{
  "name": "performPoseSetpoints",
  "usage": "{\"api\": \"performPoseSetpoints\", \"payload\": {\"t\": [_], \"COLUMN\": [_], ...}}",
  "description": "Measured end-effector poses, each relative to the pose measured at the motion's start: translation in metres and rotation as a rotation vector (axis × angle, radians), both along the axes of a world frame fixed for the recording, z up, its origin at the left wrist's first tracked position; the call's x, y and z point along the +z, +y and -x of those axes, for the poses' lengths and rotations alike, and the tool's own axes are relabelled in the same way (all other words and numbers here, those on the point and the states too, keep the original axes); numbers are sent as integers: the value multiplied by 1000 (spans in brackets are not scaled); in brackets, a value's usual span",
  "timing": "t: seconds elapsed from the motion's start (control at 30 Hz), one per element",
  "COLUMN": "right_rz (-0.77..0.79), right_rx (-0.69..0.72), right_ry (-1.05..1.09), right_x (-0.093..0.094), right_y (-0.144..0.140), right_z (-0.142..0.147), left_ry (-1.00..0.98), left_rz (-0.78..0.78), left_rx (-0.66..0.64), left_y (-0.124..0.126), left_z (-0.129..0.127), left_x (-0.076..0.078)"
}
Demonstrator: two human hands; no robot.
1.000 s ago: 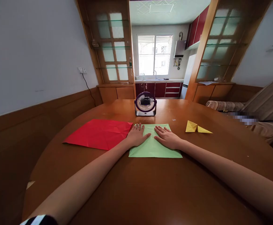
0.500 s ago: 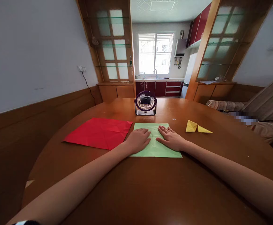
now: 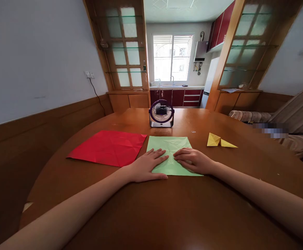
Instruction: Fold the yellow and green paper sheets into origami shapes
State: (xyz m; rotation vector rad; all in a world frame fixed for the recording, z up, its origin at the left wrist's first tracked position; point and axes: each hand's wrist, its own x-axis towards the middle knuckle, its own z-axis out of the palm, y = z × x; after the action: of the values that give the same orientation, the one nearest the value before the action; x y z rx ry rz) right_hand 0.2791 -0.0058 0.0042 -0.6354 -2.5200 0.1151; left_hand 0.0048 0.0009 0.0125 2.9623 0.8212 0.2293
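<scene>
both hands lie flat and open, gripping nothing: left hand [image 3: 145, 166] and right hand [image 3: 195, 161] press the green paper [image 3: 170, 147] at the table's [image 3: 151, 208] 12 o'clock. light, floppy, easily creased; best pinched at a corner.

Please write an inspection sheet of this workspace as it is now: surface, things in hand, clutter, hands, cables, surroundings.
Surface: round brown wooden table, glossy.
Things in hand: green paper sheet, creased, lying flat; both hands rest on its near half.
Clutter: red paper sheet, creased, flat, left of the green one; folded yellow paper to the right; small purple desk fan behind the green sheet.
Hands: left hand flat, palm down, on the sheet's near left corner; right hand palm down, fingers toward the left hand.
Cables: black cable hanging from a wall socket at left.
Surroundings: kitchen with window behind; sofa at right.
</scene>
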Motion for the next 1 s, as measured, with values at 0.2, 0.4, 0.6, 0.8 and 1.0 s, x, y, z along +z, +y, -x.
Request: {"api": "performPoseSetpoints", "payload": {"t": [0.2, 0.4, 0.6, 0.8, 1.0], "right_rz": [68, 206, 413, 396, 306], "right_rx": [37, 60, 145, 107, 63], "right_ry": [55, 15, 6, 50, 111], "right_x": [1, 9, 19, 17, 9], "right_y": [-4, -20, -22, -21, -16], "right_z": [-2, -12, -21, -23, -23], "left_ry": [-80, -107, -284, -408, -379], "left_rz": [-344, -528, -367, -201, -172], "left_rx": [-249, -308, -212, -78, -90], "left_y": [-7, -9, -8, -9, -11], "left_z": [0, -4, -4, -6, -6], "left_x": [6, 3, -2, -3, -1]}}
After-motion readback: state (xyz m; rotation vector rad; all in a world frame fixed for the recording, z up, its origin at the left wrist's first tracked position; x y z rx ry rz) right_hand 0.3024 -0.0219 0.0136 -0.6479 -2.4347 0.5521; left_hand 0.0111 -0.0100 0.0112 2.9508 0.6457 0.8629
